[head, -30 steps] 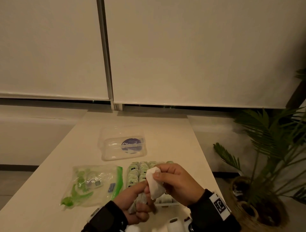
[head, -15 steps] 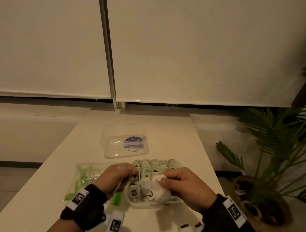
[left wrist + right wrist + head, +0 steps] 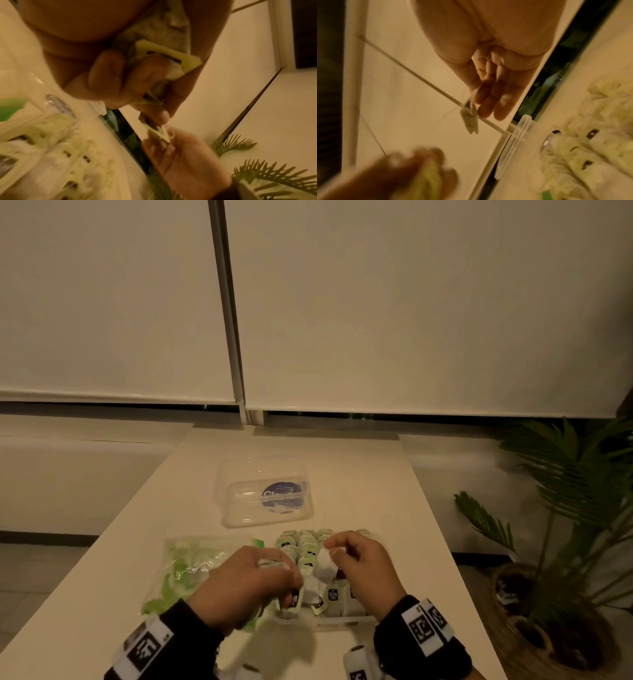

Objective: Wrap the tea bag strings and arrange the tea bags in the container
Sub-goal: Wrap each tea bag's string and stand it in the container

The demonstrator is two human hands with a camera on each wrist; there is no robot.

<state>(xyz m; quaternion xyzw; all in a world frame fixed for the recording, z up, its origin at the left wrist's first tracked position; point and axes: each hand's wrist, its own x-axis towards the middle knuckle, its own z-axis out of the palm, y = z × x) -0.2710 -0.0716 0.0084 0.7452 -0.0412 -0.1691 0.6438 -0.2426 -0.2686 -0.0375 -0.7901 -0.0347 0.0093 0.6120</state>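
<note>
Our left grip [image 3: 253, 580] curls round a tea bag [image 3: 161, 32], our right grip [image 3: 359, 559] pinches another tea bag [image 3: 325, 568] above the container [image 3: 342, 620].

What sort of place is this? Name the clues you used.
Probably an indoor office or lounge, not a kitchen, though that is uncertain. Clues: a long pale table set against a window with roller blinds drawn down, and a potted palm in a woven basket beside the table.
</note>
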